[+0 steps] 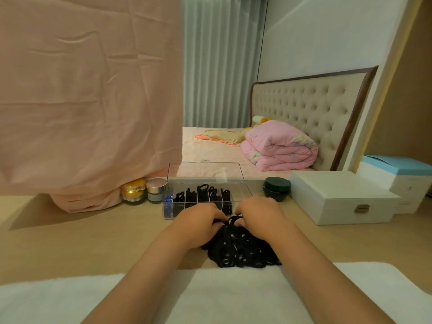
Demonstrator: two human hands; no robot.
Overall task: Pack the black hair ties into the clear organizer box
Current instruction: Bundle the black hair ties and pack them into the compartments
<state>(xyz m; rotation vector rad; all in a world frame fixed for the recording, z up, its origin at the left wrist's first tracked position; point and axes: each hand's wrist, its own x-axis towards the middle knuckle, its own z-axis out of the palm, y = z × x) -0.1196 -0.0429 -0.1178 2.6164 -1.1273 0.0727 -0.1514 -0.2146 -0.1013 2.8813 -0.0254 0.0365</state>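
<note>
A heap of black hair ties (240, 251) lies on the wooden table in front of me. My left hand (198, 222) and my right hand (258, 212) sit on the far side of the heap, fingers curled into the ties at its top. Just behind the hands stands the clear organizer box (245, 191) with its lid up. Several of its compartments hold black hair ties, and the leftmost one holds blue ones (167, 202). My hands hide the box's near row.
Left of the box stand a gold jar (133, 191) and a silver-lidded jar (155, 190), under a hanging pink cloth (88, 101). A dark green jar (277, 188) and a white latched box (339, 197) sit on the right. A white towel (222, 298) covers the near edge.
</note>
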